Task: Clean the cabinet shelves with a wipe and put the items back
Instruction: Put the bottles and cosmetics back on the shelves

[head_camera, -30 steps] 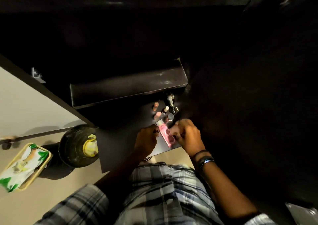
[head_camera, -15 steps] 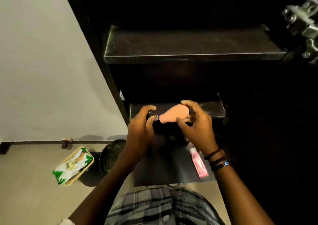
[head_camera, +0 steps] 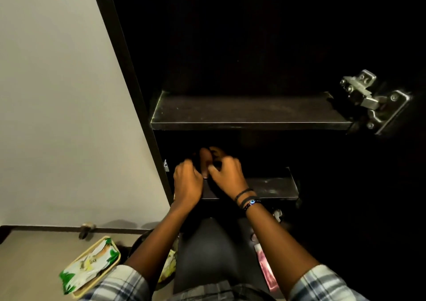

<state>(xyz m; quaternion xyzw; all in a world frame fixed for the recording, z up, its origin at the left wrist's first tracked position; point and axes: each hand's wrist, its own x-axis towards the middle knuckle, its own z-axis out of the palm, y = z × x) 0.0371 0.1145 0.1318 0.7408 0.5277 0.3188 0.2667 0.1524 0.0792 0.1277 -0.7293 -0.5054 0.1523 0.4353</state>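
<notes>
A peach-coloured bottle (head_camera: 205, 156) stands nearly upright in the shadow over the left end of the middle shelf (head_camera: 272, 186). My right hand (head_camera: 227, 176) curls its fingers round the bottle from the right. My left hand (head_camera: 186, 181) grips the bottle's lower end from the left. The bottle's bottom and whether it touches the shelf are hidden by my fingers. Above it lies the dusty upper shelf (head_camera: 249, 114) with nothing on it. A pink tube (head_camera: 265, 264) lies on the dark bottom shelf (head_camera: 207, 254) by my right forearm.
A green and white wipes pack (head_camera: 92, 264) lies in a basket on the floor at lower left, next to a dark bin (head_camera: 169, 266). A metal door hinge (head_camera: 373, 100) juts out at the right. The cabinet's side panel (head_camera: 129, 74) borders the white wall.
Both hands have carried the peach bottle from in front of the cabinet up and into the middle shelf, turning it upright. My view has tilted upward, and the pink tube stays on the bottom shelf.
</notes>
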